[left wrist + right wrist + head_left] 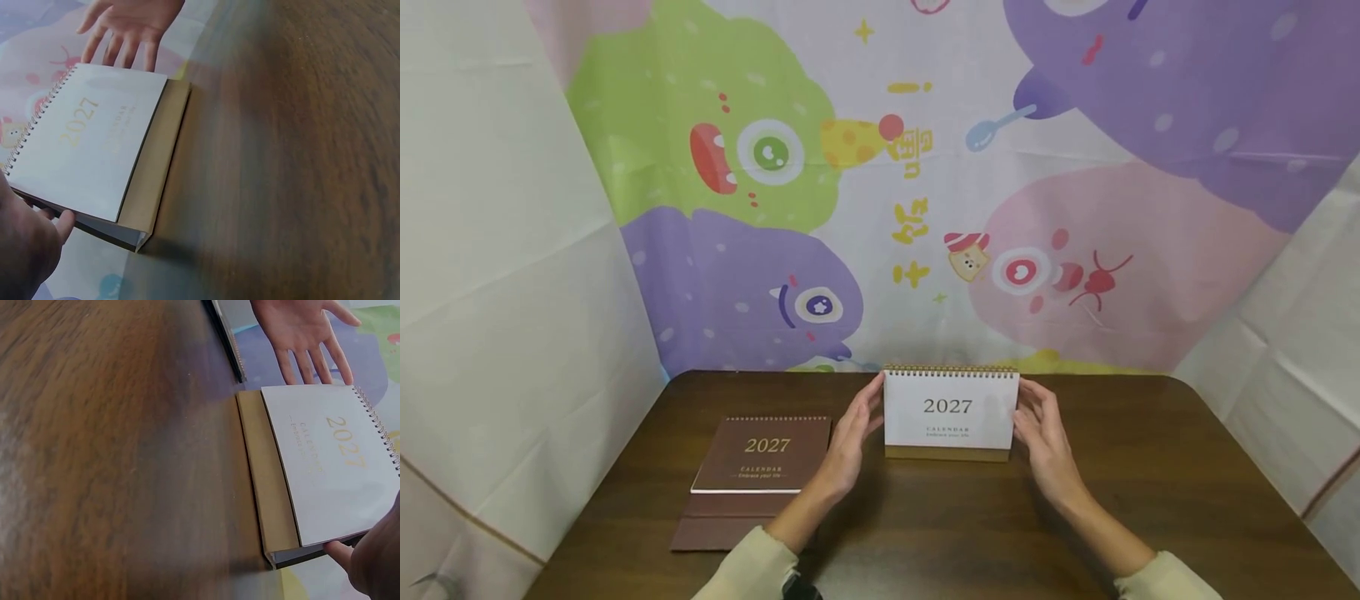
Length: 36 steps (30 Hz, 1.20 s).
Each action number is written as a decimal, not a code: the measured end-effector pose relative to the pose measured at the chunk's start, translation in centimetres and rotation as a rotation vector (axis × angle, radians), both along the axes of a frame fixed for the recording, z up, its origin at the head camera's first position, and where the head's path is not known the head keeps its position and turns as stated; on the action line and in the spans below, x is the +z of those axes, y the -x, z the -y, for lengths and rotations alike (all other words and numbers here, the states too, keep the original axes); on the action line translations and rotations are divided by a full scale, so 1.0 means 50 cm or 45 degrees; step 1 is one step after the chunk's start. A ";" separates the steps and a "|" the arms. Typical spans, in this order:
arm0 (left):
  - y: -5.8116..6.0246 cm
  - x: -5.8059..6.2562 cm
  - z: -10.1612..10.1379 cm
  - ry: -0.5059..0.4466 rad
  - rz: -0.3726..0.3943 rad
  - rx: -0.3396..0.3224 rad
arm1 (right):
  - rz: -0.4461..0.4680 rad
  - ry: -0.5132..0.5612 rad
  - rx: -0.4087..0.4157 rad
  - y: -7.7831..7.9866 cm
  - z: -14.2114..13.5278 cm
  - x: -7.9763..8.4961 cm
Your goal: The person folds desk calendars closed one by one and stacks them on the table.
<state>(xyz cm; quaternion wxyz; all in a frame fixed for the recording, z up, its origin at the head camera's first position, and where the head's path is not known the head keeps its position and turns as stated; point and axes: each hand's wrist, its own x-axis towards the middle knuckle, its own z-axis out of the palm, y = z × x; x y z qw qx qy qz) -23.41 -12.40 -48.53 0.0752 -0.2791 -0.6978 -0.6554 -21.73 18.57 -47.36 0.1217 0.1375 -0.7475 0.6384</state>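
Note:
A white 2027 desk calendar with a gold spiral binding and a tan base stands upright toward the back of the table. At its left side is my left hand, fingers extended along the edge. My right hand is at the opposite side, its fingers likewise stretched out. The wrist views show the straight, spread fingers of the left hand and the right hand beside the calendar's ends. Neither hand curls round it. To the left stands a brown 2027 desk calendar, near my left forearm.
The dark wooden table has rounded back corners. Behind it hangs a cloth backdrop printed with cartoon monsters, and white cloth walls close in both sides. A dark band is on my left wrist.

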 end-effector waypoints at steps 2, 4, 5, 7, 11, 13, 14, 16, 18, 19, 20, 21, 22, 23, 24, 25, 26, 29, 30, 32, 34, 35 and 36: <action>-0.005 0.008 -0.004 -0.001 0.035 0.018 | 0.004 -0.005 -0.011 0.000 0.000 0.001; -0.009 0.016 -0.007 -0.001 0.051 0.047 | -0.003 -0.011 -0.023 0.000 -0.002 0.001; -0.008 0.017 -0.008 -0.004 0.055 0.060 | -0.009 -0.013 -0.027 0.001 -0.002 0.001; -0.006 0.019 -0.008 -0.010 0.053 0.079 | -0.017 -0.016 -0.036 0.003 -0.004 0.002; -0.003 0.021 -0.003 -0.005 0.056 0.087 | -0.022 -0.021 -0.053 0.005 -0.007 0.007; -0.003 0.024 -0.001 -0.001 0.069 0.087 | -0.025 -0.020 -0.061 0.006 -0.007 0.009; -0.003 0.025 0.000 -0.002 0.077 0.088 | -0.029 -0.022 -0.065 0.006 -0.007 0.009; -0.002 0.027 0.002 -0.005 0.093 0.094 | -0.039 -0.017 -0.069 0.007 -0.007 0.010; -0.002 0.029 0.003 -0.003 0.107 0.105 | -0.050 -0.010 -0.073 0.007 -0.006 0.011; -0.001 0.030 0.004 0.002 0.113 0.110 | -0.057 -0.004 -0.074 0.008 -0.005 0.011; -0.001 0.031 0.004 0.005 0.118 0.114 | -0.064 0.000 -0.075 0.008 -0.005 0.012; -0.002 0.032 0.005 0.011 0.122 0.117 | -0.071 0.005 -0.077 0.007 -0.005 0.012; -0.002 0.033 0.005 0.016 0.128 0.119 | -0.079 0.008 -0.079 0.007 -0.005 0.013; -0.001 0.034 0.005 0.020 0.137 0.122 | -0.086 0.010 -0.080 0.007 -0.005 0.013; -0.001 0.035 0.005 0.025 0.146 0.125 | -0.092 0.009 -0.080 0.006 -0.006 0.014; -0.001 0.036 0.005 0.028 0.155 0.129 | -0.096 0.005 -0.080 0.006 -0.006 0.015; -0.001 0.037 0.005 0.033 0.165 0.131 | -0.100 -0.001 -0.079 0.006 -0.007 0.015; 0.000 0.042 0.005 0.045 0.192 0.140 | -0.101 -0.032 -0.076 0.007 -0.009 0.017; 0.001 0.043 0.005 0.050 0.196 0.144 | -0.100 -0.045 -0.078 0.007 -0.010 0.018; 0.001 0.046 0.005 0.053 0.206 0.149 | -0.099 -0.072 -0.087 0.009 -0.010 0.019; 0.002 0.048 0.005 0.056 0.215 0.156 | -0.097 -0.095 -0.096 0.010 -0.011 0.020; 0.003 0.049 0.005 0.054 0.222 0.158 | -0.095 -0.104 -0.101 0.010 -0.011 0.020; 0.003 0.049 0.005 0.052 0.228 0.163 | -0.094 -0.110 -0.104 0.010 -0.010 0.020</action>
